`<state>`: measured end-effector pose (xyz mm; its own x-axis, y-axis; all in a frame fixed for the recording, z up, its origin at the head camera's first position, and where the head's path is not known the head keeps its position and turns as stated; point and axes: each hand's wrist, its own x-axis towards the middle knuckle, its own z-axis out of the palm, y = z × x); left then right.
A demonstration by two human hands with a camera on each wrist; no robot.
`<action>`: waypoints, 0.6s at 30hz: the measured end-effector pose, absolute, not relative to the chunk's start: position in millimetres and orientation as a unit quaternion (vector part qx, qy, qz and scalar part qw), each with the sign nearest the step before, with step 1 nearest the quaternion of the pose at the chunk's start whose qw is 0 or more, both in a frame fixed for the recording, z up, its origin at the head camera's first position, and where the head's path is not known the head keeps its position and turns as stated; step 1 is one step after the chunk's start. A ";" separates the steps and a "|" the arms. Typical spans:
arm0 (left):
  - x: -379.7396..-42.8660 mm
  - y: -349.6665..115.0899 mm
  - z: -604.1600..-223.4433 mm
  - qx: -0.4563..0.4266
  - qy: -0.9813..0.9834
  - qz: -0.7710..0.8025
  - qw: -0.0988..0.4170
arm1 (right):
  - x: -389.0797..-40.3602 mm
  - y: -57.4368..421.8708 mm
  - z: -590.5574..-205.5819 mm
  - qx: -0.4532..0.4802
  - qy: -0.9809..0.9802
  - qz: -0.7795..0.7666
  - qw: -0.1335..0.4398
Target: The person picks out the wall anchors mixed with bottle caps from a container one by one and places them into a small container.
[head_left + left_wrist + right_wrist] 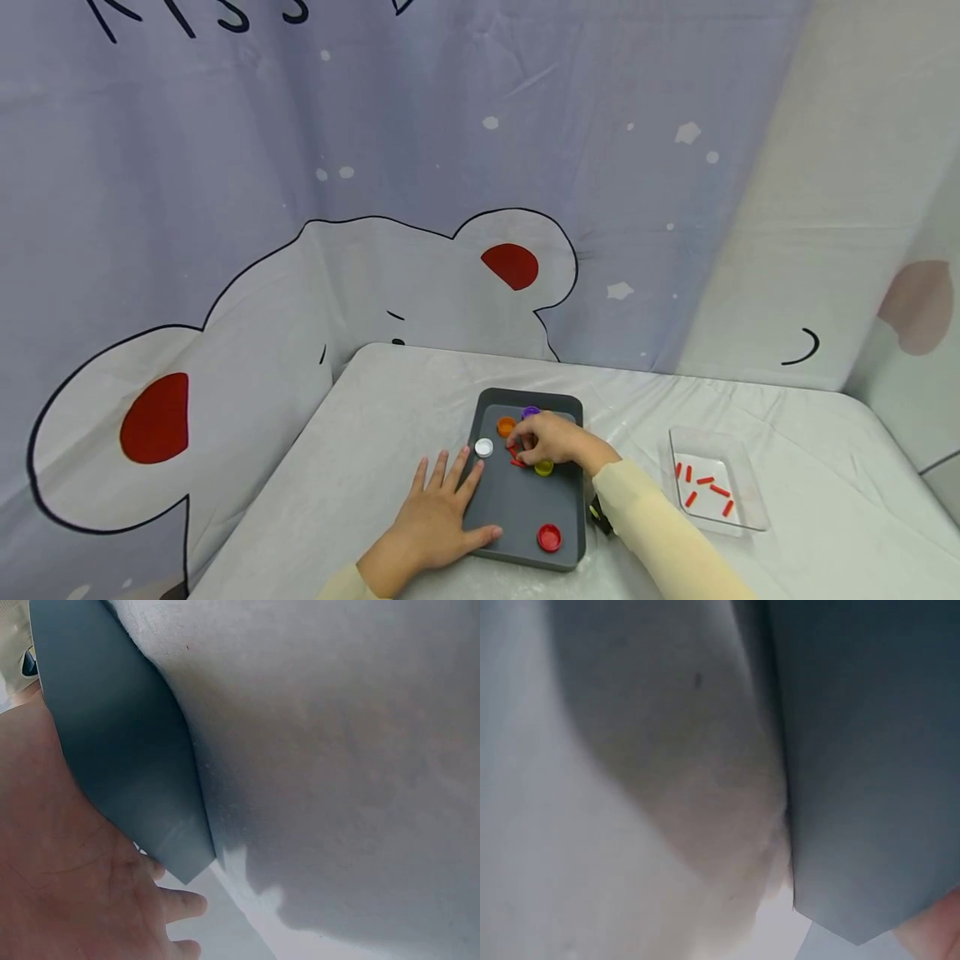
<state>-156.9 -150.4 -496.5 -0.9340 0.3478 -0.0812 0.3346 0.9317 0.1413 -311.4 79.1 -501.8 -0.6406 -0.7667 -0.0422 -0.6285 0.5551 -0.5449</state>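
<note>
A dark grey tray (517,517) lies on the white-covered table. My left hand (431,517) rests with spread fingers on the tray's left edge. Over the tray's upper part, my right hand (551,437) bends its fingers and thumb around a small red stick (513,451); another red stick (518,463) lies just below the thumb. Close round this hand sit an orange cap (506,426), a purple cap (531,412), a yellow cap (544,468) and a white cap (483,447). Nearer the front is a red cap (549,537). The right palm hides part of the tray.
To the right stands a clear plastic box (750,492) with several red sticks (706,480) in it. A small black and yellow object (599,515) lies beside the tray, under the right forearm. A printed curtain (420,275) hangs behind the table.
</note>
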 end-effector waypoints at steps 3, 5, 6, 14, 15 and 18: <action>-156.8 -150.8 -497.3 0.170 0.982 0.064 0.058 | -310.5 81.9 -500.3 -0.406 0.864 -0.268 0.129; -156.7 -151.1 -497.4 0.169 0.982 0.066 0.060 | -309.9 85.0 -498.5 -0.408 0.858 -0.287 0.120; -156.6 -151.2 -497.5 0.168 0.982 0.067 0.060 | -309.5 86.8 -496.9 -0.409 0.855 -0.297 0.115; -156.7 -150.3 -498.4 0.166 0.982 0.069 0.058 | -301.9 115.2 -479.5 -0.393 0.827 -0.391 0.093; -156.9 -150.4 -498.5 0.165 0.982 0.069 0.058 | -300.3 119.9 -477.0 -0.390 0.823 -0.402 0.091; -156.7 -150.8 -498.3 0.167 0.982 0.070 0.053 | -295.1 135.0 -471.3 -0.375 0.815 -0.434 0.087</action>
